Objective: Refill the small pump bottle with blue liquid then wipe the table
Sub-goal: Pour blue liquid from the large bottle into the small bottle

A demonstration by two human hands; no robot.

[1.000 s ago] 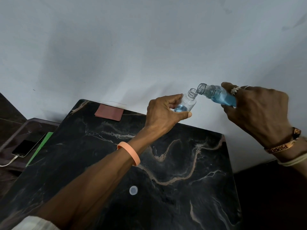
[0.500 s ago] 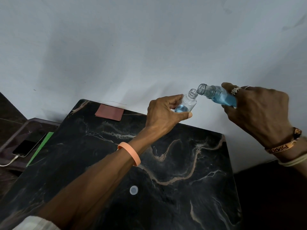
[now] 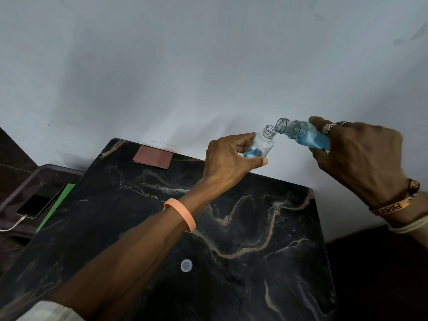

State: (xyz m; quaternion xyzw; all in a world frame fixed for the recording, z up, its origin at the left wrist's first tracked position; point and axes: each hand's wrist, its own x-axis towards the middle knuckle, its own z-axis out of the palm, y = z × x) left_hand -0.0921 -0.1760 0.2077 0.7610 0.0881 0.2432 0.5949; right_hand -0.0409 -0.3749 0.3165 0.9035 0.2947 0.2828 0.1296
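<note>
The black marble table [image 3: 243,228] with pale veins stands against the wall. On it lie a reddish-brown cloth [image 3: 153,156] near the far edge and a small white cap [image 3: 186,265].

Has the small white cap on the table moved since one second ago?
No. The white cap lies at the same spot on the marble table, below the same pale vein as before.

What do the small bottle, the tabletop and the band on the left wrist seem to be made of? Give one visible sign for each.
Small bottle: probably clear plastic; see-through wall, moulded screw threads at the neck.
Tabletop: looks like polished black marble or a marble-look surface; pale veins, slight sheen.
Wrist band: likely silicone or rubber; smooth, matte, plain peach loop.
</note>
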